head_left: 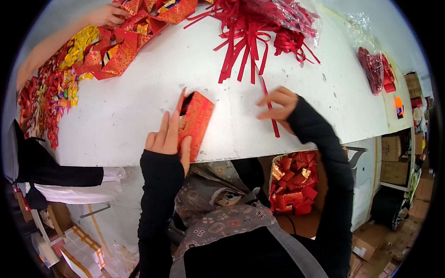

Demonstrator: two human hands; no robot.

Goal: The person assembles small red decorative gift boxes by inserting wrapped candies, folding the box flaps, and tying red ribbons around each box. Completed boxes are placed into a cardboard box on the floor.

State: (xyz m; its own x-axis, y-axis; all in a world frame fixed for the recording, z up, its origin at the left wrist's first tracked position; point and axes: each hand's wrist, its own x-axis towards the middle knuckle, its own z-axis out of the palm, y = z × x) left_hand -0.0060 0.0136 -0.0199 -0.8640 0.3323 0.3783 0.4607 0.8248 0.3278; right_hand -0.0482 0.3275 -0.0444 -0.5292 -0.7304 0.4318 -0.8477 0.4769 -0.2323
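My left hand (164, 139) is closed around a red paper box (198, 121) with gold print. The box stands tilted on the white table, its upper end gaping and dark inside, with a flap raised at the left. My right hand (282, 107) is bent over a narrow red ribbon (274, 126), its fingers curled about the strip. One end of this ribbon reaches up to a heap of red ribbons (245, 46), and the other sticks out below my fingers. Exactly how the fingers grip it is partly hidden.
Another person's hand (109, 15) works at the far left among open red-gold boxes (116, 58) and wrapped sweets (69, 90). A bag of red pieces (371, 69) and an orange-blue object (399, 106) lie at the right. Below the table edge sits a carton of folded red pieces (294, 183).
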